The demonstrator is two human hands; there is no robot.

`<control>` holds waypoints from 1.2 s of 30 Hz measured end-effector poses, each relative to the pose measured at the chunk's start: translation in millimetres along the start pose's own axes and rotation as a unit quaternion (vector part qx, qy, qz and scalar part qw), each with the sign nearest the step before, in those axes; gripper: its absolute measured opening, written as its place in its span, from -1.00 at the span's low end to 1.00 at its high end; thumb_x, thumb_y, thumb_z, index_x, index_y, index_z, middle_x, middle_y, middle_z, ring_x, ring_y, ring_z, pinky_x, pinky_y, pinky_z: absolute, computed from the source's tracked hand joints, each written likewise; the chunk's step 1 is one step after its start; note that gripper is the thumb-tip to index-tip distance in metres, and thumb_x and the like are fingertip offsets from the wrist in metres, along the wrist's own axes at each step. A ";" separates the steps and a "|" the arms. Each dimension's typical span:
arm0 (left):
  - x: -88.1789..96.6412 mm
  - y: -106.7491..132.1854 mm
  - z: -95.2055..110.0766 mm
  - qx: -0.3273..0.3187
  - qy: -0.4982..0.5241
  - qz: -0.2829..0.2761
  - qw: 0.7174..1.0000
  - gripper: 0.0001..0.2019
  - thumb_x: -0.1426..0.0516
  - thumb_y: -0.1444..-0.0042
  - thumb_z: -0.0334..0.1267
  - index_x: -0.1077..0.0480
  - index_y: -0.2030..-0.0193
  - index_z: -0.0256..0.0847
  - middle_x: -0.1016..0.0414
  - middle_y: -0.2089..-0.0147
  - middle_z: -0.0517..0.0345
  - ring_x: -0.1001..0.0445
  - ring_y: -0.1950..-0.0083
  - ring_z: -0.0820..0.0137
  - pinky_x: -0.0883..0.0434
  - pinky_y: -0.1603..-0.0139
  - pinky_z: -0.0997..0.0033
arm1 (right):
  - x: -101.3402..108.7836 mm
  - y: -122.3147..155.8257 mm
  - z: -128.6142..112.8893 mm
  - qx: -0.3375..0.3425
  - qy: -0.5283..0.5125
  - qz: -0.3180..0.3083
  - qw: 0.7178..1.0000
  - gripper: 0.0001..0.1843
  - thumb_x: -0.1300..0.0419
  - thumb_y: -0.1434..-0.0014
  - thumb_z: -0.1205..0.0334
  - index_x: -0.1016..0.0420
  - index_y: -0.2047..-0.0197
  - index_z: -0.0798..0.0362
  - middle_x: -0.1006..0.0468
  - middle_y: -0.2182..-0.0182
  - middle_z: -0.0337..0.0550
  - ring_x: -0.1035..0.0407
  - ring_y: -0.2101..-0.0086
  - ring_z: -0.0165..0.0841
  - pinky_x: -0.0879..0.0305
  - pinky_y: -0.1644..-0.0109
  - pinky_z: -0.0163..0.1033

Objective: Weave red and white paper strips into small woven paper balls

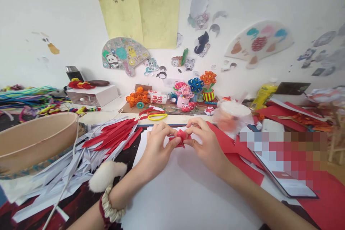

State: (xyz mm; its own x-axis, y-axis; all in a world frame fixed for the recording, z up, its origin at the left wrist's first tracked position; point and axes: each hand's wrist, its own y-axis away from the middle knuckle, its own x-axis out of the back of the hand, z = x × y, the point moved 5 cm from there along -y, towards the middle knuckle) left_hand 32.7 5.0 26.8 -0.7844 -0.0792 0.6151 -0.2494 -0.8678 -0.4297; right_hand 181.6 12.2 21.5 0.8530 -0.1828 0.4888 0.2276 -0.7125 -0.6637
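Between my two hands is a small folded red paper piece (181,137), with pointed flaps sticking out. My left hand (159,143) pinches its left side between thumb and fingers. On its right side, the thumb and index finger of my right hand (206,147) grip it, the other fingers curled above. Both hands are over a stack of white paper (194,194). Parts of the folded piece are hidden behind my fingertips.
Red and white paper strips (110,136) lie left, near a beige basin (37,140) and a white cord (74,143). Yellow-handled scissors (157,116) lie behind my hands. Red sheets (250,169) and a tablet (283,176) are right. Craft flowers (184,90) stand along the wall.
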 end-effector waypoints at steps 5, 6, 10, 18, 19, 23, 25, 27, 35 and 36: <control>0.2 1.1 4.9 -0.004 0.001 0.007 1.000 -0.94 -0.16 -0.17 -0.30 -0.42 0.34 -0.14 -0.40 0.24 0.17 -0.30 0.09 0.28 -0.23 0.05 0.19 | -0.7 0.5 -0.8 -0.016 -0.017 -0.022 0.999 -0.81 -0.17 -0.15 0.47 -0.40 0.45 0.02 -0.39 0.29 -0.16 -0.31 0.21 -0.25 -0.27 0.16 -0.15; 0.7 1.1 5.3 -0.002 0.003 0.011 1.000 -0.94 -0.17 -0.16 -0.29 -0.43 0.34 -0.13 -0.40 0.25 0.17 -0.30 0.09 0.27 -0.23 0.05 0.19 | -0.5 0.6 -1.4 -0.019 -0.020 -0.023 0.999 -0.80 -0.16 -0.14 0.48 -0.40 0.44 0.02 -0.39 0.29 -0.16 -0.31 0.20 -0.25 -0.27 0.16 -0.16; 1.8 0.0 5.9 0.005 0.029 0.009 1.000 -0.88 -0.18 -0.15 -0.17 -0.46 0.34 -0.12 -0.39 0.29 0.15 -0.30 0.10 0.25 -0.24 0.06 0.19 | 0.0 1.1 -4.1 -0.013 -0.014 -0.024 1.000 -0.78 -0.14 -0.12 0.53 -0.36 0.43 0.02 -0.38 0.28 -0.15 -0.30 0.20 -0.25 -0.27 0.16 -0.16; 1.8 -2.2 -3.0 0.064 0.070 -0.007 0.995 -0.82 -0.16 -0.13 -0.14 -0.44 0.42 -0.16 -0.39 0.32 0.13 -0.32 0.13 0.23 -0.22 0.07 0.20 | -3.7 4.7 -6.1 0.010 0.030 -0.030 0.999 -0.75 -0.08 -0.08 0.60 -0.28 0.44 0.03 -0.37 0.25 -0.16 -0.28 0.23 -0.26 -0.24 0.18 -0.15; 1.7 -2.1 -3.9 0.064 0.068 -0.006 0.996 -0.82 -0.16 -0.12 -0.14 -0.44 0.42 -0.16 -0.39 0.32 0.13 -0.32 0.13 0.22 -0.21 0.06 0.20 | -3.5 5.1 -6.3 0.013 0.038 -0.024 0.999 -0.75 -0.08 -0.08 0.59 -0.27 0.44 0.04 -0.37 0.25 -0.15 -0.28 0.23 -0.26 -0.23 0.18 -0.14; 0.4 -0.5 -3.6 0.047 0.064 -0.002 0.997 -0.82 -0.14 -0.15 -0.16 -0.42 0.42 -0.16 -0.39 0.30 0.13 -0.29 0.11 0.23 -0.19 0.04 0.20 | -3.7 6.5 -7.2 0.035 0.056 -0.014 0.998 -0.76 -0.07 -0.10 0.58 -0.25 0.43 0.04 -0.37 0.24 -0.14 -0.28 0.24 -0.26 -0.23 0.20 -0.14; -0.6 0.7 -1.8 0.036 0.058 -0.004 0.998 -0.80 -0.12 -0.18 -0.17 -0.40 0.42 -0.17 -0.38 0.29 0.13 -0.29 0.11 0.24 -0.19 0.04 0.21 | -5.0 7.1 -6.5 0.041 0.061 -0.018 0.997 -0.76 -0.06 -0.09 0.59 -0.26 0.41 0.03 -0.36 0.24 -0.13 -0.28 0.24 -0.26 -0.24 0.20 -0.15; -2.0 1.8 0.1 0.026 0.043 -0.014 0.999 -0.79 -0.09 -0.21 -0.18 -0.38 0.42 -0.17 -0.38 0.29 0.14 -0.28 0.11 0.26 -0.18 0.05 0.22 | -6.5 7.3 -5.2 0.043 0.065 -0.025 0.997 -0.76 -0.05 -0.09 0.59 -0.26 0.39 0.03 -0.36 0.24 -0.12 -0.28 0.23 -0.25 -0.24 0.19 -0.14; -3.6 0.7 0.6 0.007 -0.001 -0.029 1.000 -0.77 -0.03 -0.27 -0.17 -0.36 0.38 -0.16 -0.36 0.25 0.15 -0.27 0.11 0.27 -0.15 0.05 0.22 | -8.4 7.4 -3.4 0.050 0.069 -0.039 0.996 -0.78 -0.06 -0.10 0.58 -0.29 0.37 0.04 -0.38 0.17 -0.08 -0.29 0.23 -0.25 -0.27 0.19 -0.14; -3.0 0.4 0.1 0.010 -0.007 -0.023 1.000 -0.79 -0.06 -0.25 -0.15 -0.37 0.37 -0.15 -0.36 0.25 0.15 -0.27 0.10 0.26 -0.15 0.06 0.22 | -8.3 7.5 -3.7 0.052 0.073 -0.038 0.995 -0.78 -0.06 -0.10 0.58 -0.30 0.38 0.04 -0.38 0.16 -0.07 -0.29 0.23 -0.26 -0.27 0.20 -0.15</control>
State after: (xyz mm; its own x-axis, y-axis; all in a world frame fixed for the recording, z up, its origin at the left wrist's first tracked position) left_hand 35.0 4.8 24.9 -0.7647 -0.0453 0.6428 -0.2738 -0.8802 -0.3877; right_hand 174.5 5.8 14.5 0.7558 -0.2326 0.6120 0.3427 -0.6559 -0.6726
